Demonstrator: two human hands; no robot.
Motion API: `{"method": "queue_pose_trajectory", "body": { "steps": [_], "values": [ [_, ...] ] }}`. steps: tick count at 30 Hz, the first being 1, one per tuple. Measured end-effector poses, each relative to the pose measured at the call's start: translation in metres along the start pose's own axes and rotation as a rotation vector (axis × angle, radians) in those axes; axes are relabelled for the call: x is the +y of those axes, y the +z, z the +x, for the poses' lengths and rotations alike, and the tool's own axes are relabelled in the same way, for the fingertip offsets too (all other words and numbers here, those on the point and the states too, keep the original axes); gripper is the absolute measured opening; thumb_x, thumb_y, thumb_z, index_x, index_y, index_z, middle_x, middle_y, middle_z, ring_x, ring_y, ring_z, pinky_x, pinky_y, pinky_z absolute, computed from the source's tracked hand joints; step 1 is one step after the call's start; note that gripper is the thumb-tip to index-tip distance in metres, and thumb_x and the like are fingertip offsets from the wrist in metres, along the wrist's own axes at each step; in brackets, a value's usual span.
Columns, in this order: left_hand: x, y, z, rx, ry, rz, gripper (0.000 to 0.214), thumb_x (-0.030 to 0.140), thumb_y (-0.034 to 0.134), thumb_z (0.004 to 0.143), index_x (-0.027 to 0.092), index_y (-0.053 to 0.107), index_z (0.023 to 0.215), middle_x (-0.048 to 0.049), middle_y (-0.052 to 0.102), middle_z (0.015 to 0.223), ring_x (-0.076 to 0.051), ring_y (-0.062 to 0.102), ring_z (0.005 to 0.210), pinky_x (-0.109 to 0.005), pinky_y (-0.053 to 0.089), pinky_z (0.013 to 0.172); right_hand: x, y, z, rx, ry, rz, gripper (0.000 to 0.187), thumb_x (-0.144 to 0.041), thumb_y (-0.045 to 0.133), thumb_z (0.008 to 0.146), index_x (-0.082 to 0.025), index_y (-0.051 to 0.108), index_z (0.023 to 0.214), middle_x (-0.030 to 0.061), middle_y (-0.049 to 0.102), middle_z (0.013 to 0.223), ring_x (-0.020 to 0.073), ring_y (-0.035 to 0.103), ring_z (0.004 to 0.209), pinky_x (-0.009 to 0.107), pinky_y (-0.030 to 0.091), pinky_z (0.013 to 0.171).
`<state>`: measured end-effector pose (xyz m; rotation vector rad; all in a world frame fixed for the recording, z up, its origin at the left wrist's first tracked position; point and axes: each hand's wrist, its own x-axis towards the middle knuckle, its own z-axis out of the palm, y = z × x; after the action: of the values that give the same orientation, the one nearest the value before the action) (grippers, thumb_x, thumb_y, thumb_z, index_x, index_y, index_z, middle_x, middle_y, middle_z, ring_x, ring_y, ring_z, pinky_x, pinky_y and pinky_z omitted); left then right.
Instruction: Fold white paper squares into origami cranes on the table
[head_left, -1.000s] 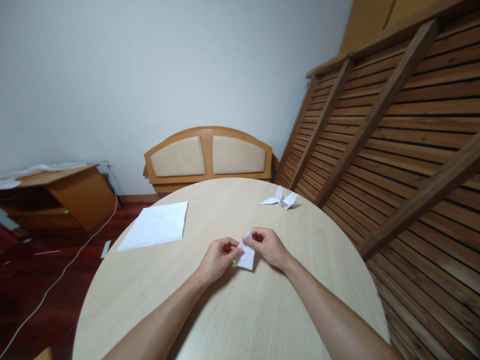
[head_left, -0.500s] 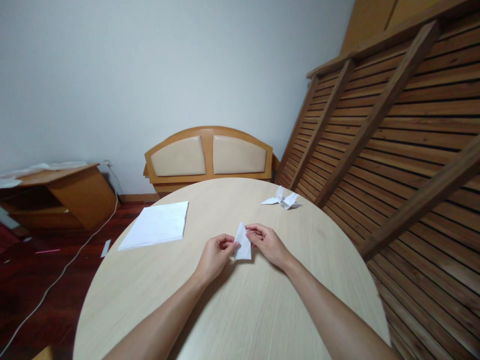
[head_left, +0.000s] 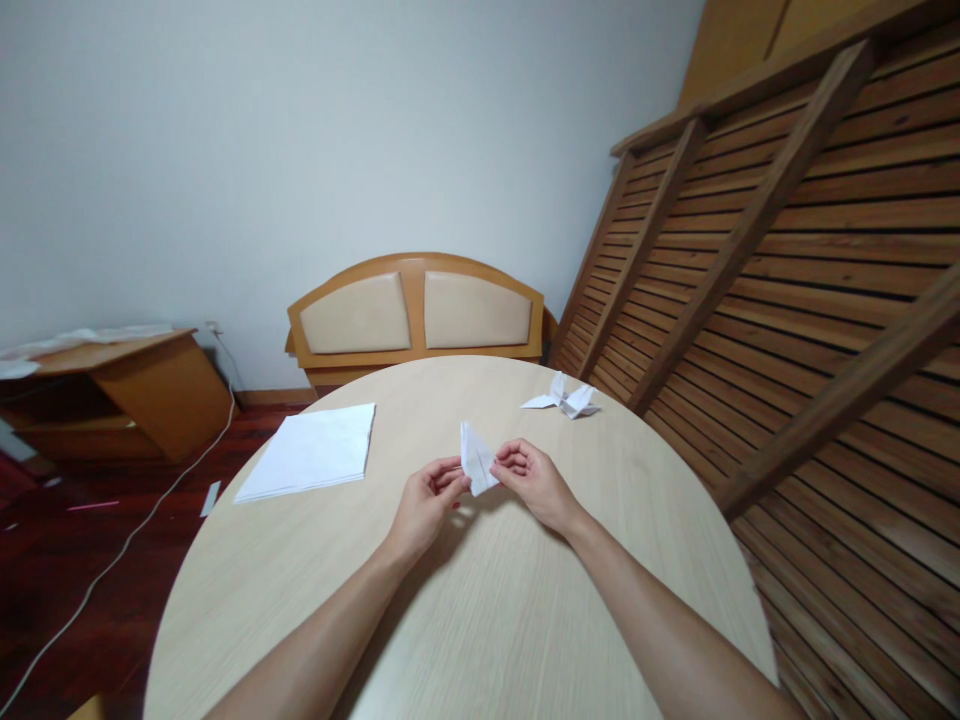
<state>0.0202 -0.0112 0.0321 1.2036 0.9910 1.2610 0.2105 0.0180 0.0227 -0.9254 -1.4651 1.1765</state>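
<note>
A small piece of folded white paper (head_left: 477, 461) is held between my two hands just above the round table, its pointed end upward and tilted left. My left hand (head_left: 430, 502) pinches its lower left edge between thumb and fingers. On the opposite side, the thumb and fingers of my right hand (head_left: 535, 484) grip the paper's right corner. A folded white paper crane (head_left: 564, 396) rests on the table beyond my right hand. Left of my hands lies a stack of white paper sheets (head_left: 311, 452).
The round pale wooden table (head_left: 480, 620) fills the foreground. A headboard (head_left: 416, 310) stands behind it against the wall. Large slatted wooden panels (head_left: 787, 300) lean along the right side. At the left are a low wooden desk (head_left: 161, 390) and a white cable (head_left: 135, 535) on the floor.
The folded paper has been lifted slightly and turned, its tip now leaning left instead of pointing straight up. My right hand has shifted its grip to the paper's right corner.
</note>
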Motion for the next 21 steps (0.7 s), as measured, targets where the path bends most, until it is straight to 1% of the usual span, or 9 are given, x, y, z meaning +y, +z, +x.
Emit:
{"method": "queue_pose_trajectory", "body": {
  "steps": [5, 7, 10, 15, 18, 21],
  "values": [
    [0.001, 0.001, 0.000, -0.003, 0.003, 0.022, 0.047, 0.039, 0.084, 0.066, 0.013, 0.071, 0.103, -0.0146, 0.076, 0.094, -0.022, 0.072, 0.077, -0.024, 0.049, 0.056, -0.001, 0.002, -0.001, -0.017, -0.011, -0.027, 0.033, -0.042, 0.076, 0.075, -0.019, 0.060, 0.092, 0.0014, 0.066, 0.086, 0.0141, 0.064, 0.072, 0.029, 0.050, 0.069],
    [0.001, 0.001, -0.001, 0.000, 0.013, 0.028, 0.046, 0.039, 0.084, 0.066, 0.013, 0.072, 0.102, -0.0140, 0.076, 0.092, -0.021, 0.071, 0.076, -0.024, 0.049, 0.057, -0.002, 0.002, -0.001, -0.017, -0.008, -0.029, 0.035, -0.042, 0.078, 0.074, -0.019, 0.060, 0.093, 0.0016, 0.066, 0.088, 0.0133, 0.063, 0.070, 0.028, 0.050, 0.067],
    [0.002, 0.002, -0.001, 0.004, 0.028, 0.040, 0.047, 0.041, 0.084, 0.066, 0.013, 0.071, 0.101, -0.0138, 0.076, 0.092, -0.021, 0.070, 0.075, -0.024, 0.049, 0.057, -0.004, 0.003, -0.002, -0.012, -0.013, -0.044, 0.037, -0.044, 0.079, 0.072, -0.019, 0.061, 0.093, 0.0011, 0.065, 0.086, 0.0132, 0.061, 0.068, 0.028, 0.049, 0.066],
    [0.001, 0.000, -0.002, 0.010, 0.032, 0.039, 0.050, 0.046, 0.082, 0.067, 0.012, 0.070, 0.102, -0.0134, 0.075, 0.090, -0.021, 0.070, 0.076, -0.025, 0.049, 0.058, -0.010, 0.003, -0.005, -0.006, -0.039, -0.091, 0.036, -0.045, 0.079, 0.073, -0.019, 0.059, 0.088, 0.0009, 0.064, 0.083, 0.0150, 0.061, 0.074, 0.028, 0.046, 0.067],
    [0.001, 0.000, -0.001, 0.010, 0.042, 0.034, 0.048, 0.046, 0.080, 0.070, 0.012, 0.069, 0.103, -0.0116, 0.075, 0.085, -0.021, 0.069, 0.075, -0.027, 0.050, 0.061, -0.013, 0.003, -0.007, -0.041, -0.037, -0.067, 0.036, -0.042, 0.080, 0.073, -0.020, 0.055, 0.086, -0.0008, 0.063, 0.081, 0.0144, 0.060, 0.073, 0.027, 0.045, 0.066],
    [0.000, 0.000, -0.002, -0.006, 0.075, 0.021, 0.045, 0.042, 0.079, 0.072, 0.013, 0.066, 0.104, -0.0097, 0.074, 0.085, -0.020, 0.068, 0.077, -0.028, 0.051, 0.067, -0.013, 0.004, -0.008, -0.063, -0.049, -0.042, 0.035, -0.040, 0.080, 0.074, -0.021, 0.053, 0.087, -0.0021, 0.060, 0.081, 0.0132, 0.059, 0.072, 0.027, 0.046, 0.068]
  ]
}}
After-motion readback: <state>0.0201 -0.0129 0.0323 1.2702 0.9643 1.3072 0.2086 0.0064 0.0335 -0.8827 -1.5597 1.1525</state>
